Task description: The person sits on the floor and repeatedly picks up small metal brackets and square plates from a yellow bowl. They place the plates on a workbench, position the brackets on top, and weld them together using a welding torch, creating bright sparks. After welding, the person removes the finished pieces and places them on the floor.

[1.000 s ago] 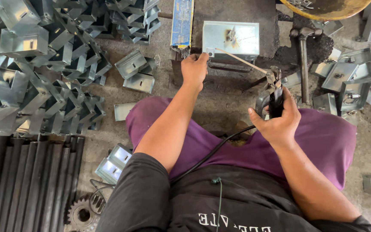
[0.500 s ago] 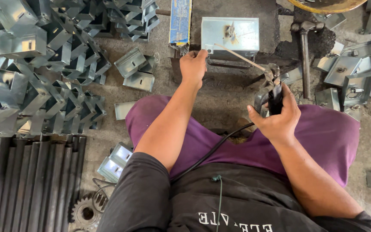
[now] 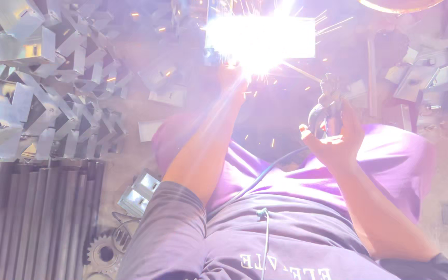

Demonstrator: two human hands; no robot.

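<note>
**Arc struck at the metal box**

Since the earlier frames, the electrode rod (image 3: pixel 301 71) has been brought onto the lower edge of the grey metal box (image 3: pixel 265 36), and a white-violet flare now blots out most of that box, with sparks thrown out around it. Half a second ago the box was plainly seen as a grey rectangle with the rod tip only near it; now its outline is barely made out through the glare. From this it is judged that welding on the box has begun and that the seam itself cannot be checked in this view.

The right hand (image 3: pixel 333 137) is kept below and to the right of the box, its fingers wrapped around the electrode holder (image 3: pixel 327 101), from which the rod slants up to the flare. A dark cable (image 3: pixel 265 173) is led from the holder across the purple-clad lap. The left hand (image 3: pixel 234 83) is stretched to just below the box, at the edge of the flare; whether its fingers are closed or spread cannot be told through the brightness.

Left of the box, stacked folded metal brackets (image 3: pixel 42 98) are piled, as before. A gear wheel (image 3: pixel 102 254) lies well below them.
</note>
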